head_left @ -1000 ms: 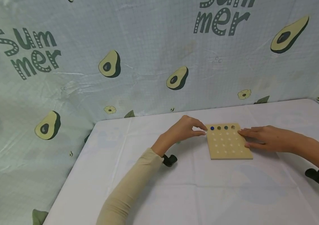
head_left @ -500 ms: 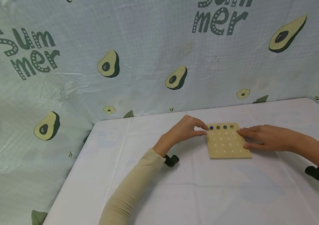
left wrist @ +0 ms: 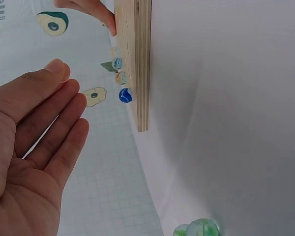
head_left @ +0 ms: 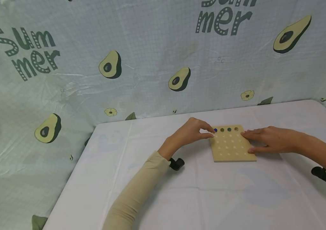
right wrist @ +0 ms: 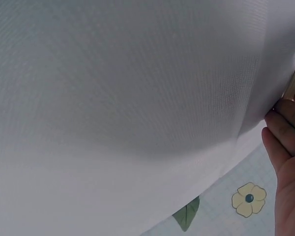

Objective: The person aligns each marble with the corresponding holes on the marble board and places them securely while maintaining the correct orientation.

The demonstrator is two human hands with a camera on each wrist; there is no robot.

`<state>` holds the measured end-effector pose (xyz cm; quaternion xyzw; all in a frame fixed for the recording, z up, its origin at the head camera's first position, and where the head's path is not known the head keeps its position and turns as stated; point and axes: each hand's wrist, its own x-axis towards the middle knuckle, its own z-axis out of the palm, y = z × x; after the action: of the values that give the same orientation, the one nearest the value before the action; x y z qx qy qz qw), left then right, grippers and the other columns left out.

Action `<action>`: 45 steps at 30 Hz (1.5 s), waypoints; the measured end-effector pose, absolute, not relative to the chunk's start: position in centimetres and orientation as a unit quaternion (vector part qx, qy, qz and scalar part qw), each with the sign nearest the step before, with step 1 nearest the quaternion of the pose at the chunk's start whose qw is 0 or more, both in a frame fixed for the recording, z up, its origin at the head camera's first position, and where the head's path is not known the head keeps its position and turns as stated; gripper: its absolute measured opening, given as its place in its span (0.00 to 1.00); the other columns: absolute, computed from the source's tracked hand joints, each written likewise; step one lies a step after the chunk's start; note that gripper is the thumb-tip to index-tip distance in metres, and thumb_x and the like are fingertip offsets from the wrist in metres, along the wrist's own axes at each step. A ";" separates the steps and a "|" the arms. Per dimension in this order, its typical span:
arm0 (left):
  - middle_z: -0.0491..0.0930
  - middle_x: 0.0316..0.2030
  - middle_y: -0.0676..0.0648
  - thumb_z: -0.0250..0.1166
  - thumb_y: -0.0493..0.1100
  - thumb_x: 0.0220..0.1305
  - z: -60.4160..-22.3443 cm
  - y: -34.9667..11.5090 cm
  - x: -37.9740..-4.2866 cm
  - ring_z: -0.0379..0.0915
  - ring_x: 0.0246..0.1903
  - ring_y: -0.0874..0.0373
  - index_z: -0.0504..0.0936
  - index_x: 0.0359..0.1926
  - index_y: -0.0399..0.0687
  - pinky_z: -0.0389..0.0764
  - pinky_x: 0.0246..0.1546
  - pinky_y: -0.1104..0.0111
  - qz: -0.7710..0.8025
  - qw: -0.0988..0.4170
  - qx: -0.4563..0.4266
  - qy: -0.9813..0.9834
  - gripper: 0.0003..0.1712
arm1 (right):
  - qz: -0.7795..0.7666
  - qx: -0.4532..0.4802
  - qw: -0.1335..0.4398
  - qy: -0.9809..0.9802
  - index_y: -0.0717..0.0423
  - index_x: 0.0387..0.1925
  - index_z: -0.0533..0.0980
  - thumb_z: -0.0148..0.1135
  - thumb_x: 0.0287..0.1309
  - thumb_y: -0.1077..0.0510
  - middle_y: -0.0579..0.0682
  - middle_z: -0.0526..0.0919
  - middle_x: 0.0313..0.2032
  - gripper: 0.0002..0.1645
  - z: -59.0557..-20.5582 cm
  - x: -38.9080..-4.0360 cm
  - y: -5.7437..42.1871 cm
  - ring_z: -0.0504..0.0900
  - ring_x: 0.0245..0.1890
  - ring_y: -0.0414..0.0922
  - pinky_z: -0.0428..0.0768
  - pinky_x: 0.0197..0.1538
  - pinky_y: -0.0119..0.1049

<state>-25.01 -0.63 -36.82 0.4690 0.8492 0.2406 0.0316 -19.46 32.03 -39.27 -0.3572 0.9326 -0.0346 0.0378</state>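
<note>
A square wooden board [head_left: 235, 156] with rows of small round hollows lies on the table. Marbles fill its far row; the leftmost is blue [left wrist: 125, 95], and the others are clear with coloured swirls. At the board's left edge, my left hand [head_left: 188, 132] has thumb and fingertips together, pinching a small whitish glint that looks like a clear marble [head_left: 213, 134]; the left wrist view hides it behind the fingers. My right hand [head_left: 275, 140] rests against the board's right side, its fingers fairly straight, fingertips on the top near the edge.
Greenish marbles [left wrist: 203, 228] lie on the white-covered table [head_left: 163, 195], at the bottom of the left wrist view. Behind the table hangs a pale cloth [head_left: 145, 64] printed with avocados and lettering.
My left hand has edged slightly right, its fingertips now overlapping the board's left edge near the blue marble. My right hand stays at the board's right side. The view has shifted slightly.
</note>
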 end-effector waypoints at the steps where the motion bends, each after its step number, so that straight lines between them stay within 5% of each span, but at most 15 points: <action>1: 0.88 0.49 0.49 0.70 0.43 0.67 -36.9 -0.6 -25.0 0.83 0.50 0.57 0.89 0.50 0.44 0.82 0.51 0.65 0.240 0.032 0.468 0.850 0.13 | -0.035 -0.359 0.038 0.932 0.59 0.67 0.74 0.60 0.67 0.33 0.62 0.78 0.63 0.41 -39.3 -19.5 32.0 0.80 0.60 0.59 0.81 0.56 0.54; 12: 0.88 0.49 0.52 0.69 0.44 0.68 -37.2 0.1 -25.5 0.81 0.51 0.63 0.89 0.51 0.46 0.80 0.52 0.70 0.248 0.049 0.441 0.861 0.13 | -0.033 -0.382 0.024 0.923 0.60 0.65 0.76 0.62 0.67 0.36 0.60 0.80 0.62 0.39 -39.4 -19.8 32.0 0.83 0.56 0.57 0.82 0.54 0.52; 19: 0.89 0.46 0.54 0.69 0.44 0.68 -37.6 0.8 -26.2 0.81 0.48 0.67 0.90 0.49 0.49 0.75 0.45 0.82 0.242 0.062 0.405 0.879 0.11 | -0.038 -0.387 0.033 0.921 0.61 0.66 0.75 0.62 0.67 0.35 0.61 0.79 0.62 0.40 -39.2 -19.9 31.9 0.81 0.59 0.57 0.82 0.55 0.53; 29: 0.89 0.39 0.56 0.73 0.41 0.64 -37.7 1.6 -26.8 0.77 0.37 0.68 0.92 0.44 0.49 0.77 0.35 0.80 0.286 0.091 0.340 0.891 0.08 | -0.040 -0.402 0.024 0.915 0.64 0.63 0.77 0.64 0.65 0.36 0.61 0.81 0.60 0.40 -39.0 -20.1 32.0 0.82 0.58 0.57 0.83 0.53 0.52; 45: 0.88 0.34 0.57 0.77 0.39 0.58 -37.4 3.3 -26.1 0.75 0.37 0.66 0.93 0.37 0.51 0.75 0.34 0.78 0.281 0.112 0.243 0.922 0.05 | -0.053 -0.405 0.023 0.913 0.63 0.62 0.78 0.67 0.64 0.37 0.59 0.82 0.59 0.39 -39.2 -20.6 32.1 0.82 0.57 0.57 0.83 0.52 0.51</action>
<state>-26.08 3.26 -37.43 0.2425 0.9218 0.2811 0.1118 -20.60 32.13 -39.16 -0.4046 0.9127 -0.0530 0.0234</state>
